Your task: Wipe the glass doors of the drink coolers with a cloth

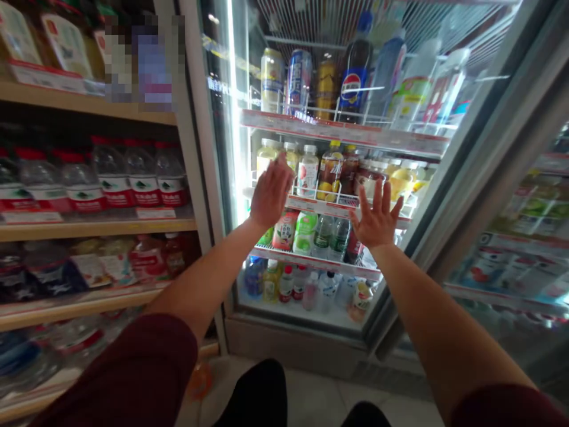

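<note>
Both my arms reach out toward an open drinks fridge. My left hand is open, fingers together and stretched, in front of the second shelf near a pale yellow bottle. My right hand is open with fingers spread, held before the same shelf's right part, just below an orange-coloured bottle. Neither hand holds anything. Bottles of several colours fill the shelves, with a Pepsi bottle and a blue can on the top shelf.
The fridge's glass door swings open to the right. Wooden shelves on the left carry rows of red-capped water bottles and packaged goods. My knees show at the bottom above a tiled floor.
</note>
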{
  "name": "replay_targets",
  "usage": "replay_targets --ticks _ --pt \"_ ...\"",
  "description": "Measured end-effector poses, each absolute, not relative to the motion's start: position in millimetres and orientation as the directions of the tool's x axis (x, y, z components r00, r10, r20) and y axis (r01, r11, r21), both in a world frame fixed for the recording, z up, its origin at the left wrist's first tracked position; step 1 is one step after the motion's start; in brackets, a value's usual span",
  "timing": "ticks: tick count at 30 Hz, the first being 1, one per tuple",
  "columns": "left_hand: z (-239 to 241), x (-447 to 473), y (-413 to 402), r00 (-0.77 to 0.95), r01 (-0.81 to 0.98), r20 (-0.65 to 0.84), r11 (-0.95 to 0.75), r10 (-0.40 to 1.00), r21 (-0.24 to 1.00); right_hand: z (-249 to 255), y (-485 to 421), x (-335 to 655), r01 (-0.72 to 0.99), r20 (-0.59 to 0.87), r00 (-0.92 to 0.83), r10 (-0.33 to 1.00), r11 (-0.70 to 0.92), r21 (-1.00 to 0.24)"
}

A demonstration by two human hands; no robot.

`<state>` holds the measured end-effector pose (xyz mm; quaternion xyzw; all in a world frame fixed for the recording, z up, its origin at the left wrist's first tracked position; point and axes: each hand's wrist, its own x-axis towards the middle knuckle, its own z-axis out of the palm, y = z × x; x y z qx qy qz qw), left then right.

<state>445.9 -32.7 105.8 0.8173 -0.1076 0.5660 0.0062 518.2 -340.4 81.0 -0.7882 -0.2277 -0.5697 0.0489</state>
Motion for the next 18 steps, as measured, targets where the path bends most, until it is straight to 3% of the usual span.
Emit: replay_targets --ticks 2,5,7,8,9,11,12,15,18 --pt "142.7 453.2 -32.3 0.213 -0.092 0.977 -0.995 0.013 0.033 80.5 -339.7 518.8 0.416 0.925 0.241 0.295 -0.892 0.176" --pt "127.7 455.8 -53.4 0.213 -0.093 0.977 -0.995 -0.004 0.017 79.9 -339.2 520.0 0.419 0.926 0.244 0.288 -0.892 0.167" --pt "79.5 452.1 -75.9 0.303 -0.172 0.935 -0.976 -0.183 -0.135 79.8 -339.5 520.5 0.421 0.924 0.25 0.29 -0.892 0.166" --pt "52.9 449.2 -86.5 0.391 -0.307 0.818 -0.898 -0.421 -0.315 79.8 -339.7 520.6 0.422 0.923 0.248 0.293 -0.891 0.169" --pt "29.6 446.1 -95.1 0.407 -0.386 0.737 -0.833 -0.539 -0.397 79.8 -340.0 520.6 0.422 0.923 0.246 0.295 -0.89 0.172" --pt "4.4 441.6 -103.3 0.404 -0.513 0.577 -0.698 -0.709 -0.499 79.9 -340.4 520.3 0.417 0.922 0.245 0.3 -0.891 0.179" --pt "5.3 441.0 -102.3 0.401 -0.529 0.553 -0.678 -0.73 -0.511 79.9 -340.4 520.2 0.413 0.921 0.246 0.302 -0.892 0.182" --pt "52.1 446.1 -85.4 0.417 -0.42 0.681 -0.793 -0.601 -0.442 80.0 -340.1 519.5 0.401 0.918 0.253 0.304 -0.897 0.187" --pt "104.1 454.1 -69.5 0.291 -0.179 0.937 -0.973 -0.195 -0.147 80.3 -339.3 518.5 0.402 0.917 0.261 0.302 -0.898 0.181"
